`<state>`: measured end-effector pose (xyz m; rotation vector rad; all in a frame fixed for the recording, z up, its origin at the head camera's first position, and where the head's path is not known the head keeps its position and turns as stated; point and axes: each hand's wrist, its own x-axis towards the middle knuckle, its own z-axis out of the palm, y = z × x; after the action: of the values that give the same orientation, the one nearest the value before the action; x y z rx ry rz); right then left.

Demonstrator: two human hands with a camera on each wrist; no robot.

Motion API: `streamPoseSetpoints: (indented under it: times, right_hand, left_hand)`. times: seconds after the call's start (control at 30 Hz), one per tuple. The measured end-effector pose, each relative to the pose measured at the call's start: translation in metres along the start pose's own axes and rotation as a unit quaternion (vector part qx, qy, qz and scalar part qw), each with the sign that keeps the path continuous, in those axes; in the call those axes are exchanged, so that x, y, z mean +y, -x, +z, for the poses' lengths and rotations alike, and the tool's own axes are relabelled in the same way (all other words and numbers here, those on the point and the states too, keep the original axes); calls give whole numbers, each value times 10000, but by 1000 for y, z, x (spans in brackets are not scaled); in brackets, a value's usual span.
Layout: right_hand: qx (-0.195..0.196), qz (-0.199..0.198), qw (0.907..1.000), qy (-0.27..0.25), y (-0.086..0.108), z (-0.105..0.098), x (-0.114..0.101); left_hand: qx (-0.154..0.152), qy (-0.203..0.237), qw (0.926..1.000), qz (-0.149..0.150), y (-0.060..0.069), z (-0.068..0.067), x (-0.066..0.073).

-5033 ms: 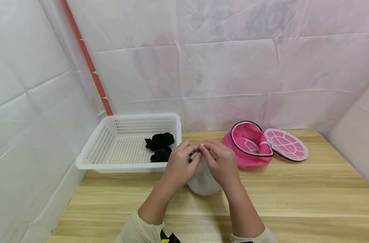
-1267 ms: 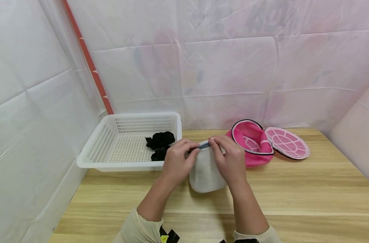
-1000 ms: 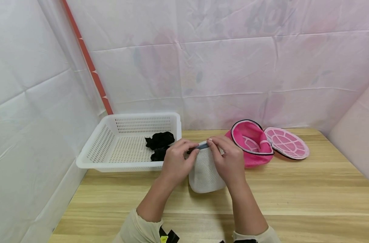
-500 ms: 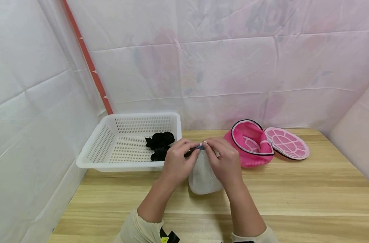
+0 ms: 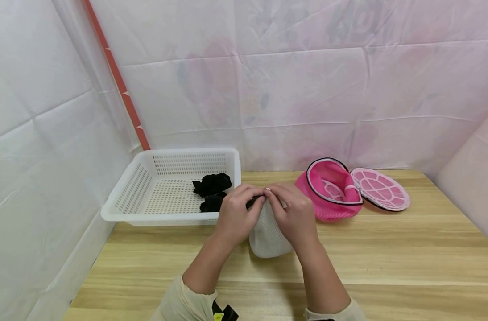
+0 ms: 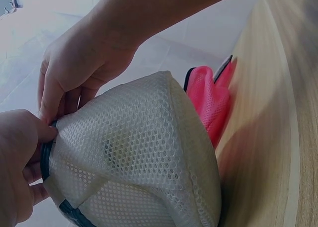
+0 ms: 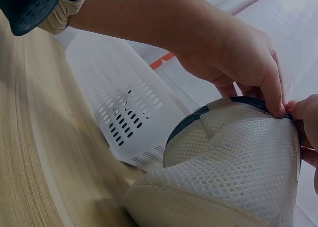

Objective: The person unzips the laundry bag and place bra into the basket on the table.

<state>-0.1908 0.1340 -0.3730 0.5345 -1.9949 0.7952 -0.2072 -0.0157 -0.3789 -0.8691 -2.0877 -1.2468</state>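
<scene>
Right of the white basket (image 5: pixel 159 219), my left hand (image 5: pixel 237 215) and right hand (image 5: pixel 295 213) are pinching the white mesh bag (image 5: pixel 269 238) by its dark rim (image 7: pixel 188 121), fingers (image 7: pixel 272 90) narrowed.

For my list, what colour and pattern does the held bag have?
The bag is off-white mesh with small holes, best seen in the left wrist view.

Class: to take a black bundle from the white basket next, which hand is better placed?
Probably the left hand: it is nearer the white basket and black bundles; the right hand is nearer the pink bag. Both pinch the mesh bag.
</scene>
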Motion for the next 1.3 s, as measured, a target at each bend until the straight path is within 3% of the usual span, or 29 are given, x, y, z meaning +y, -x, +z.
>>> streamPoseSetpoints:
  times: [0.83, 1.3]
  right_hand:
    - [210, 290, 9994, -23, -1, -4, 6]
    - [527, 568, 9970, -43, -2, -9, 8]
  left_hand:
    - [-119, 41, 9997, -208, 0, 0, 0]
    - [-36, -4, 9998, -208, -1, -1, 1]
